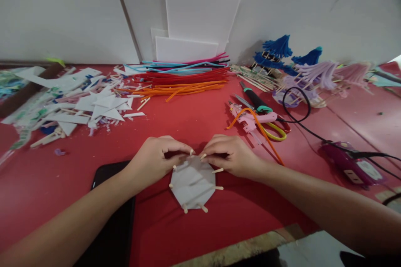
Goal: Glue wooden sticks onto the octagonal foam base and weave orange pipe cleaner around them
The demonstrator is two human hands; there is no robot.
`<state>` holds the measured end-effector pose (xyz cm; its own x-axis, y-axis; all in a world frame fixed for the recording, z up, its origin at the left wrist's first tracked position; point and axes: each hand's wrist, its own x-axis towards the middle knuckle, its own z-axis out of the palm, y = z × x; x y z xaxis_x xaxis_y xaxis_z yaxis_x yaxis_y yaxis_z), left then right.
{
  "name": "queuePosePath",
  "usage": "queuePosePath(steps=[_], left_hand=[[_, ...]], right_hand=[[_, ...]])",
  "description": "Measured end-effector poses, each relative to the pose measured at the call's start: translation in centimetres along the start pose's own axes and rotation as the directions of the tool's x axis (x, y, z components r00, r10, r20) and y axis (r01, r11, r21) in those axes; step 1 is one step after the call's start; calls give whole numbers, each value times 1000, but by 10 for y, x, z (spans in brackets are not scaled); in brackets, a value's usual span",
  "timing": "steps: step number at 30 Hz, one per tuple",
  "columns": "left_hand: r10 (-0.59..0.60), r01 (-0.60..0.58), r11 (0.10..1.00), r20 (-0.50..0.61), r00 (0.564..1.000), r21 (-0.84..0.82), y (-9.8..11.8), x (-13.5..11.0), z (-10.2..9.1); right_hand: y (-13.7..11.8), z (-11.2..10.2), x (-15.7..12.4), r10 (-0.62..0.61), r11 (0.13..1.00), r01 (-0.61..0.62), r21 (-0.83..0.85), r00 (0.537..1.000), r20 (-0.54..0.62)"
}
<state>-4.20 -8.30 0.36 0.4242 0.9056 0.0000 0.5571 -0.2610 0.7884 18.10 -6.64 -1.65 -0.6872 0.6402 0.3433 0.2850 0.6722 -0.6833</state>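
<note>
A black phone [117, 227] lies left of the pegged white panel [193, 183] on the red table [166, 121], the left hand [159, 154] and right hand [233, 156] each pinch a peg [203, 156] at its far edge, a pink glue gun [247, 122] lies beyond its right, and orange strips [188, 89] farther past it.

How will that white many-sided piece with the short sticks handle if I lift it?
The white piece is probably light, since it looks thin and flat. It may flex or dent if it is foam sheet, as its matte face resembles the boards behind. The slender sticks standing around its edge could snag or break loose if knocked.
</note>
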Motion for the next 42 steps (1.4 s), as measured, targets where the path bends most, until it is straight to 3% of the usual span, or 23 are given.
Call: queuePosePath(steps=[15, 19, 24, 26, 28, 31, 34, 37, 39, 41, 42], left_hand=[[-14, 14, 1000, 11, 1000, 28, 3, 0, -1], [-28, 29, 999, -30, 999, 36, 4, 0, -2], [-41, 57, 994, -155, 987, 98, 3, -2, -1], [-45, 65, 992, -185, 982, 107, 3, -3, 0], [-33, 53, 994, -198, 980, 95, 2, -4, 0], [33, -14, 992, -150, 988, 124, 0, -4, 1], [59, -40, 987, -119, 991, 156, -2, -3, 0], [8, 16, 992, -189, 982, 128, 0, -4, -2], [-31, 52, 995, -246, 969, 80, 2, -6, -3], [-58, 60, 998, -295, 954, -1, 6, -7, -4], [-75, 60, 997, -317, 945, -57, 7, -7, -5]], right_hand=[[1, 1, 0, 10, 998, -9, 69, 1000, -25], [1, -3, -3, 214, 965, -204, 168, 976, -46], [6, -14, -9, 396, 912, -348, 218, 886, -242], [7, -20, -11, 406, 911, -371, 178, 880, -245], [5, -25, -12, 364, 931, -360, 52, 914, -177], [0, -30, -13, 277, 944, -277, -178, 961, -22], [-3, -30, -14, 249, 940, -239, -242, 968, 12], [1, -27, -14, 359, 927, -362, -98, 932, -41], [5, -25, -13, 503, 852, -488, 188, 863, -39], [7, -23, -11, 601, 659, -525, 539, 798, 42], [7, -22, -10, 608, 534, -504, 679, 787, 105]])
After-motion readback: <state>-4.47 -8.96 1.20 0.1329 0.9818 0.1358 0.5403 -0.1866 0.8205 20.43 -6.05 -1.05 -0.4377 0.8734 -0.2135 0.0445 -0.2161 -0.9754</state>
